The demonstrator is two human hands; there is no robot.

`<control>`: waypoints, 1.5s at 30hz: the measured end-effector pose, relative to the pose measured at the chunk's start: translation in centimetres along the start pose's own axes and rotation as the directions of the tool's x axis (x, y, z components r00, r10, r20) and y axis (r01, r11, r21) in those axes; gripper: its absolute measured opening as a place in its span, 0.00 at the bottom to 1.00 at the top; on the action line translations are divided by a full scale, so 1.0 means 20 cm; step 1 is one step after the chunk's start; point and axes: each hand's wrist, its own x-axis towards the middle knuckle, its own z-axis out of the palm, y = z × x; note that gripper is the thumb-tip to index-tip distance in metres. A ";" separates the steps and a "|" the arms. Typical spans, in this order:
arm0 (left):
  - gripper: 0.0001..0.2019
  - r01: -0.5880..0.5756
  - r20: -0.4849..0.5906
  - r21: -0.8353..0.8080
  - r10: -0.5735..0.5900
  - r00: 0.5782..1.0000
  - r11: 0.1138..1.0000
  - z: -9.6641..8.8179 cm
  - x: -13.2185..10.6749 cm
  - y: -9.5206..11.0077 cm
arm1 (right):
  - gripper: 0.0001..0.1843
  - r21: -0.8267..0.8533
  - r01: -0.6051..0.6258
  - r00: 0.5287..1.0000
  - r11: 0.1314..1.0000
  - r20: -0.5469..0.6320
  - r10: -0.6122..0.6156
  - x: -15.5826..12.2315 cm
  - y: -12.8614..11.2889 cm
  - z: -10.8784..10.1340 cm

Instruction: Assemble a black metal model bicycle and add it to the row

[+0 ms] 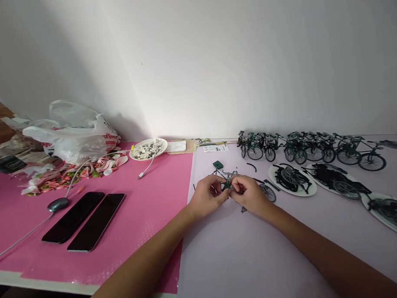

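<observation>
Both hands meet over the pale lilac sheet, pinching a small dark green model bicycle frame (227, 185). My left hand (206, 195) has thumb and fingertips closed on its left side. From the right, my right hand (251, 195) grips it with bent fingers; the exact contact is partly hidden. Just beyond the fingers are a green square piece (218, 165) and some thin grey parts (229, 173). A loose spoked wheel (269, 193) lies beside my right hand, partly covered by it. A curved black strip (251, 167) rests farther back.
Several assembled model bicycles (316, 146) line the wall. White plates (309, 190) of dark parts stand at right. On the pink sheet (143, 251) lie two phones (96, 223), a mouse-like device (58, 204), a plate of pale pieces (164, 144), petals and a plastic bag (71, 136).
</observation>
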 end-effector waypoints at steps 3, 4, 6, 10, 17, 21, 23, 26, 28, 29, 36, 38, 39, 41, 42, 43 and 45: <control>0.13 0.005 -0.003 -0.013 -0.005 1.000 1.000 0.00 0.00 0.00 | 0.15 0.012 -0.011 1.000 1.000 0.009 0.011 0.00 -0.01 0.00; 0.13 0.008 -0.003 -0.018 -0.008 1.000 1.000 0.00 0.00 0.00 | 0.15 0.020 -0.025 1.000 0.999 0.016 0.024 0.00 -0.01 0.00; 0.12 0.020 -0.001 -0.024 -0.020 1.000 1.000 0.00 0.00 0.01 | 0.15 0.046 -0.069 0.997 0.997 0.036 0.067 -0.01 -0.01 0.00; 0.12 0.034 0.001 -0.019 -0.034 0.999 0.999 0.00 0.00 0.01 | 0.18 0.093 -0.172 0.983 0.981 0.087 0.164 -0.02 0.02 0.00; 0.12 0.035 0.002 -0.006 -0.035 0.999 0.999 0.00 0.00 0.01 | 0.21 0.072 -0.213 0.974 0.974 0.096 0.206 -0.02 0.04 -0.01; 0.12 0.024 0.004 0.003 -0.024 1.000 1.000 0.00 0.00 0.01 | 0.22 0.063 -0.211 0.973 0.976 0.113 0.203 -0.03 0.03 -0.01; 0.12 0.021 0.004 0.008 -0.021 1.000 1.000 0.00 0.00 0.00 | 0.22 0.055 -0.212 0.972 0.976 0.116 0.204 -0.03 0.03 -0.01; 0.11 0.020 0.005 0.013 -0.020 1.000 1.000 0.00 0.00 0.00 | 0.22 0.048 -0.210 0.971 0.977 0.125 0.203 -0.03 0.03 -0.01; 0.11 0.020 0.007 0.013 -0.020 1.000 1.000 0.00 0.00 0.00 | 0.21 0.047 -0.204 0.972 0.978 0.129 0.196 -0.03 0.02 -0.01; 0.11 0.020 0.009 0.014 -0.020 1.000 1.000 0.00 0.00 0.00 | 0.21 0.045 -0.200 0.973 0.979 0.129 0.193 -0.03 0.02 -0.01; 0.10 0.010 0.027 0.019 -0.011 1.000 1.000 -0.01 0.00 0.01 | 0.20 0.034 -0.186 0.974 0.982 0.135 0.180 -0.03 0.02 -0.01; 0.11 0.006 0.034 0.015 -0.007 0.999 1.000 -0.01 0.00 0.01 | 0.21 0.033 -0.185 0.974 0.982 0.136 0.179 -0.03 0.02 -0.01; 0.11 0.005 0.039 0.013 -0.006 0.999 1.000 -0.02 0.00 0.01 | 0.21 0.030 -0.183 0.975 0.983 0.136 0.177 -0.03 0.02 -0.01; 0.11 0.006 0.049 0.010 -0.006 0.999 1.000 -0.02 0.00 0.01 | 0.21 0.022 -0.180 0.975 0.983 0.133 0.175 -0.03 0.02 -0.01; 0.12 0.006 0.052 0.008 -0.007 0.999 1.000 -0.02 0.00 0.01 | 0.22 0.019 -0.180 0.976 0.984 0.131 0.176 -0.03 0.01 -0.01; 0.12 0.007 0.053 0.008 -0.007 0.999 1.000 -0.02 0.00 0.02 | 0.22 0.016 -0.180 0.976 0.984 0.128 0.177 -0.02 0.01 -0.01; 0.11 0.008 0.052 0.011 -0.009 0.999 1.000 -0.02 0.00 0.02 | 0.22 0.013 -0.184 0.976 0.983 0.124 0.181 -0.02 0.01 -0.01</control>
